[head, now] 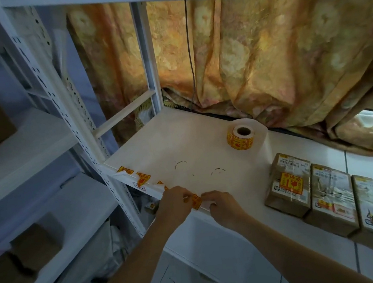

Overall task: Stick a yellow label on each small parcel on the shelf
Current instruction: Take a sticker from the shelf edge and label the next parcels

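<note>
1. Grip: the left hand (173, 202) and right hand (222, 204) both pinch one yellow label (196, 201) at the front edge of the shelf (181, 146); the fingertips are closed on it.
2. Target: the parcels lie in a row to the right, nearest the right hand. The nearest parcel (288, 184) already carries a label, and so do the next two.
3. Axis: each parcel's long side runs front to back.
4. Clearance: bare shelf lies between hands and parcels. The label roll (241, 137) stands behind, well apart. Spare labels (143, 178) hang on the edge to the left.
</note>
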Motion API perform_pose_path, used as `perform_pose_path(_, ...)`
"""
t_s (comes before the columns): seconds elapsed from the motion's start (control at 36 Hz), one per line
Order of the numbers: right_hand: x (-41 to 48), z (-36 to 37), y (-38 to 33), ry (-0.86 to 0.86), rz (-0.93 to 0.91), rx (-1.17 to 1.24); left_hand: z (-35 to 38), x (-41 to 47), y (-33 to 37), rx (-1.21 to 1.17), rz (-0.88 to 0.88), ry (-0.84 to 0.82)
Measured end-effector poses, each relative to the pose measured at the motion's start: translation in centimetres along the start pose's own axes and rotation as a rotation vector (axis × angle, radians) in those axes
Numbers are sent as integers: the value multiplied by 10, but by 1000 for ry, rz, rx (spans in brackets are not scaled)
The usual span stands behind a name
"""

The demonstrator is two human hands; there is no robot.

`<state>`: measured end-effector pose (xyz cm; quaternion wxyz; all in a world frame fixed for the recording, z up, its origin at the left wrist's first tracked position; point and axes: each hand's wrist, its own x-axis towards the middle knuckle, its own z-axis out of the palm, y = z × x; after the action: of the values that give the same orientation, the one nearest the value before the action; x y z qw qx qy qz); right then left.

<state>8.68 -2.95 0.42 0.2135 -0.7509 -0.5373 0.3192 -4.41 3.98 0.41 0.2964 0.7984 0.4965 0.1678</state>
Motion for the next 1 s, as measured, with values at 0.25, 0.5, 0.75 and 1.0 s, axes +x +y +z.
perform_pose_path(0.25,-13,-10,-1,5,35,77,4,-4,13,-17,56,43)
perform_pose_path(0.5,-19,-18,8,57,71,219,11,-7,22,-21,77,72)
perform_pose_path(0.75,-29,-30,14,118,102,195,14,-4,43,-48,123,122)
perform_pose_path(1.0,-52,-56,32,203,135,171,28,0,75,-59,185,148)
